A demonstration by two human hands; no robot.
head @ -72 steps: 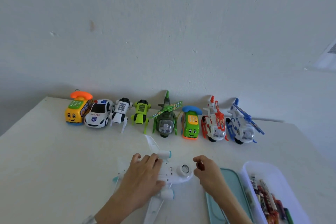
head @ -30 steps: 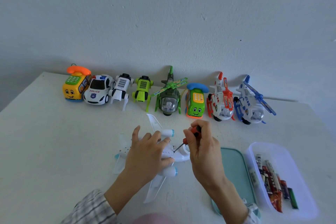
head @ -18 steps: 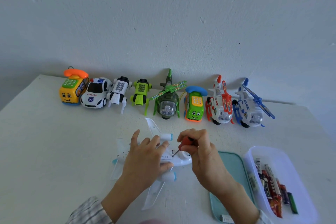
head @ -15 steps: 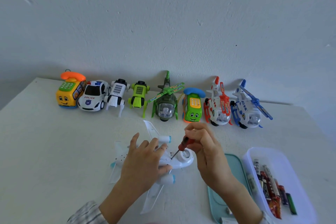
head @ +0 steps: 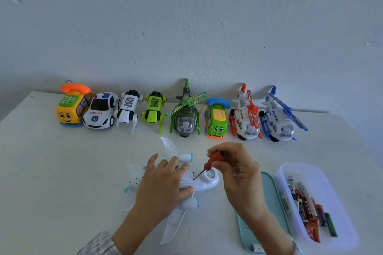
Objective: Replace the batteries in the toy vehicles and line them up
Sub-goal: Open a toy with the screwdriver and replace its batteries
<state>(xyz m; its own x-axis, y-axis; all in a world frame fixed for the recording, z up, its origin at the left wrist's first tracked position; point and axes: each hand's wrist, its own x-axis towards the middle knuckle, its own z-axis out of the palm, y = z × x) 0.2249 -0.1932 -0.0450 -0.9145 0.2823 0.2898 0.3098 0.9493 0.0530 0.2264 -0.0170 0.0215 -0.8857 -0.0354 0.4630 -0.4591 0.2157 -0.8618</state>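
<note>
With the left hand (head: 161, 184) pressing the white toy plane (head: 204, 183) belly-up on the desk (head: 51, 172) and the right hand (head: 236, 170) pinching a red screwdriver (head: 211, 162) slanted into its underside, the tilted tip may slip off the screw or strip it.

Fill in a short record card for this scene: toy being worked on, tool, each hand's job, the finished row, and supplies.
Toy: white plastic toy airplane, belly up on the white table
Tool: red-handled screwdriver, tip on the airplane's underside
Left hand: presses the airplane down
Right hand: grips the screwdriver
Row: eight toy vehicles along the wall
Supplies: batteries in clear plastic tray
</note>
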